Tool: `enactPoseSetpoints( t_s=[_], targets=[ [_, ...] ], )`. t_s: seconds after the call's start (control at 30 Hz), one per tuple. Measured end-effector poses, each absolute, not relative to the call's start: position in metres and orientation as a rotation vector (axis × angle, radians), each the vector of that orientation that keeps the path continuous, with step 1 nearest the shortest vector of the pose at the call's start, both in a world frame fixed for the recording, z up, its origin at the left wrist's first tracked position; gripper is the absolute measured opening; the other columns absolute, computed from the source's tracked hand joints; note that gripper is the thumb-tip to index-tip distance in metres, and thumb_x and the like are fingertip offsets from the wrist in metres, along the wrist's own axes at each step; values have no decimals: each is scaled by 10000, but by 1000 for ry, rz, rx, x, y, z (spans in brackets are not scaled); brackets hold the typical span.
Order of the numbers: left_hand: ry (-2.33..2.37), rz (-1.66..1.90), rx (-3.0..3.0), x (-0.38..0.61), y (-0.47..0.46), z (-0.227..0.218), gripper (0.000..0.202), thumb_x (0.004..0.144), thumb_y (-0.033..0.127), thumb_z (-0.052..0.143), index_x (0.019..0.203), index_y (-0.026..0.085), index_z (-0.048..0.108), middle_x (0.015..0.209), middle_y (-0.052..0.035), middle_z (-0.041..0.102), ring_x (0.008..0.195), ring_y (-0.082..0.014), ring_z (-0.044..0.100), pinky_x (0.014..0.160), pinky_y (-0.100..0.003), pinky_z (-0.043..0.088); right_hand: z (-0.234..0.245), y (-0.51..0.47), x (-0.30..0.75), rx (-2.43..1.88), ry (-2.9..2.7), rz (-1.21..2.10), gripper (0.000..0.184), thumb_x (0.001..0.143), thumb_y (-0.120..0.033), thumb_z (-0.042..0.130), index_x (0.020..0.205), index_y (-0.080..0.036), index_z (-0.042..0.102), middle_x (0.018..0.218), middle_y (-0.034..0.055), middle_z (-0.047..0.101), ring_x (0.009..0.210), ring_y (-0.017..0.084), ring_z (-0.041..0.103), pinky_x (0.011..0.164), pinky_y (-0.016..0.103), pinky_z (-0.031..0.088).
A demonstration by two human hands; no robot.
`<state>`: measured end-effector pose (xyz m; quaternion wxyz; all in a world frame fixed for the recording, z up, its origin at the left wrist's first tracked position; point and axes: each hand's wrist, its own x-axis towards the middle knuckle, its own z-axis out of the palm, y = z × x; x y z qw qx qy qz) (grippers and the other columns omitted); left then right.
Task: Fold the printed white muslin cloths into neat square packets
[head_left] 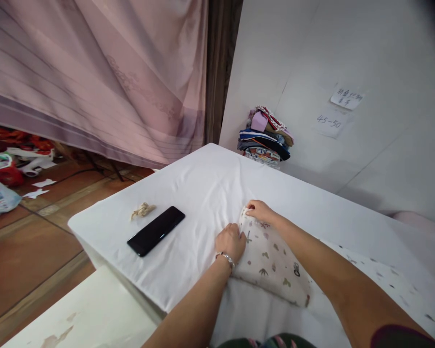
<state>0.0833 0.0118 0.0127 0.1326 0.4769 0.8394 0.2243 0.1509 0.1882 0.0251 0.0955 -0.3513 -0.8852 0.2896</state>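
Note:
A cream cloth printed with small leaves and plants (275,258) lies in front of me on the white-covered table (203,179), its near side forming a straight edge. My right hand (260,211) pinches its far corner between thumb and fingers. At the cloth's left edge rests my left hand (231,243), with a bracelet at the wrist; its fingers are curled in on the cloth, and their tips are partly hidden. More white fabric with dark prints (387,280) spreads past my right forearm; whether it joins the cloth, I cannot tell.
A black phone (156,231) and a knotted beige cord (143,210) lie left of my hands. Folded clothes (264,135) are stacked against the wall at the back. A pink curtain (130,72) hangs behind the table; bags (0,198) sit on the tiled floor.

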Motion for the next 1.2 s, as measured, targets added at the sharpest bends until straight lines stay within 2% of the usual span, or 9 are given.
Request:
enactPoseSetpoints(
  t_s=[0.23, 0.43, 0.67, 0.83, 0.97, 1.03, 1.1, 1.2],
  targets=[
    [2430, 661, 1332, 83, 13, 13, 121, 801, 290, 442, 821, 203, 524, 851, -26, 599, 780, -165, 573, 632, -270, 351, 18, 179, 155, -1011, -2433, 790, 98, 709, -254, 486, 760, -193, 542, 699, -24, 559, 674, 127, 509, 638, 238, 388],
    [2422, 641, 1297, 83, 12, 18, 125, 800, 293, 448, 811, 197, 527, 860, -32, 613, 784, -172, 582, 622, -270, 346, 13, 176, 152, -880, -2385, 704, 79, 716, -220, 472, 719, -200, 549, 751, -4, 559, 736, 141, 508, 712, 260, 391],
    [2443, 670, 1288, 84, 11, 17, 132, 814, 323, 444, 781, 208, 500, 804, -17, 620, 732, -162, 586, 587, -267, 330, 0, 175, 151, -851, -2455, 562, 131, 774, -212, 441, 813, -194, 566, 839, 21, 554, 823, 146, 508, 763, 257, 392],
    [2448, 609, 1287, 83, 11, 16, 126, 831, 320, 432, 868, 209, 478, 791, -26, 631, 722, -171, 601, 587, -269, 336, 0, 177, 145, -858, -2567, 482, 164, 797, -201, 447, 873, -196, 592, 911, 43, 571, 911, 165, 492, 818, 269, 372],
    [2465, 609, 1322, 83, 11, 14, 116, 839, 298, 417, 900, 212, 466, 812, -30, 638, 734, -180, 608, 586, -272, 340, 9, 172, 150, -932, -2602, 415, 214, 806, -249, 471, 971, -186, 590, 995, 86, 585, 977, 216, 479, 872, 338, 346],
    [2466, 615, 1331, 83, 11, 13, 109, 839, 286, 415, 901, 210, 464, 822, -34, 640, 740, -181, 610, 590, -272, 342, 13, 162, 159, -944, -2600, 329, 293, 824, -269, 446, 1082, -178, 551, 1132, 109, 546, 1080, 243, 437, 918, 381, 311],
    [2461, 622, 1337, 83, 10, 13, 106, 840, 278, 412, 902, 208, 462, 835, -42, 641, 744, -181, 611, 595, -272, 345, 13, 148, 172, -883, -2605, 235, 374, 859, -281, 378, 1205, -173, 470, 1285, 107, 447, 1206, 245, 342, 973, 405, 258],
    [2453, 620, 1346, 84, 11, 13, 105, 844, 266, 405, 911, 209, 463, 848, -48, 638, 756, -181, 613, 604, -271, 352, 7, 127, 186, -832, -2680, 217, 469, 888, -347, 310, 1318, -164, 347, 1393, 100, 323, 1302, 244, 199, 1021, 432, 182]
  ],
)
